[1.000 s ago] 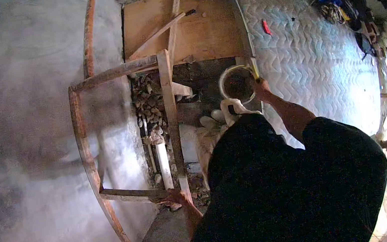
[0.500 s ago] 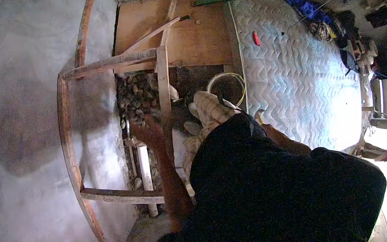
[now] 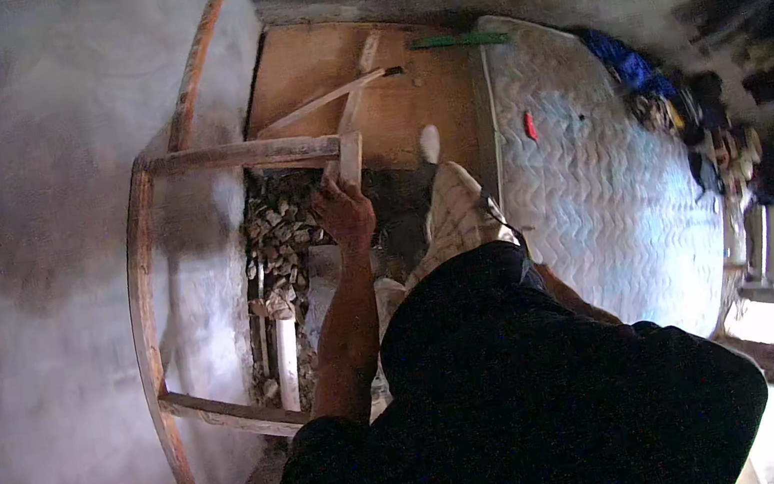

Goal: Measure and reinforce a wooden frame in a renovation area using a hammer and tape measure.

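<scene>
Gripping the wooden frame (image 3: 232, 156) near its upper right corner, the left hand (image 3: 345, 213) had its fingers bent around the post (image 3: 351, 156), probably for steadiness above the stone rubble (image 3: 283, 223); the frame was near the plastered wall (image 3: 41, 297). The dark-clad knee (image 3: 458, 307) hid the right hand near the quilted mattress's (image 3: 614, 175) left edge, its fingers impossible to tell.

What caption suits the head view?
Left hand at a corner of the frame, with rubble nearby and a mattress to the right.
</scene>
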The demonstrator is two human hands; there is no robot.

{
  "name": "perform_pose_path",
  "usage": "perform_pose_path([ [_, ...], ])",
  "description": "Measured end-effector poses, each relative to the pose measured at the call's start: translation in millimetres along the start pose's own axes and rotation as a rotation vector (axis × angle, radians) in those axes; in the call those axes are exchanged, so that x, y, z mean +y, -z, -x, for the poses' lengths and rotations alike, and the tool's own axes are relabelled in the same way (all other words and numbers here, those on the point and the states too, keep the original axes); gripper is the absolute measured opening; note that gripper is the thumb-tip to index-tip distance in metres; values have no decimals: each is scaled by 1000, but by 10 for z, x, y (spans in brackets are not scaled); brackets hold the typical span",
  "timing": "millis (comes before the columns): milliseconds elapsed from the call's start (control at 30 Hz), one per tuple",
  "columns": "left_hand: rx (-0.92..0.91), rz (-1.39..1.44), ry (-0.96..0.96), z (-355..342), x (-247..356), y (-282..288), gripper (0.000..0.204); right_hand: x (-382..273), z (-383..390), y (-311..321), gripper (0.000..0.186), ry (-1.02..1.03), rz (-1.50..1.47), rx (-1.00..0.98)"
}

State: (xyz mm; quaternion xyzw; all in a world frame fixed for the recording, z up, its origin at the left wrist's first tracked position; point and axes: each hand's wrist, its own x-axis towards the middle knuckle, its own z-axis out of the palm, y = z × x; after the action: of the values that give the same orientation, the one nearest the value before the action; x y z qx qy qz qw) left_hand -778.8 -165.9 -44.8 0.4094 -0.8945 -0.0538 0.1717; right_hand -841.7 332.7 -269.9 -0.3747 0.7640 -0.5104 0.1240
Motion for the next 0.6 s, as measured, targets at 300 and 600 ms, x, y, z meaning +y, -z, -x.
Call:
perform_pose_path([
  [300, -169, 75, 339, -10, 94, 232, 51, -188, -2258, 617, 20, -469, -423, -70],
  [600, -50, 534, 705, 150, -161, -142, 48, 795, -4292, 2047, 28, -1217, -668, -141],
])
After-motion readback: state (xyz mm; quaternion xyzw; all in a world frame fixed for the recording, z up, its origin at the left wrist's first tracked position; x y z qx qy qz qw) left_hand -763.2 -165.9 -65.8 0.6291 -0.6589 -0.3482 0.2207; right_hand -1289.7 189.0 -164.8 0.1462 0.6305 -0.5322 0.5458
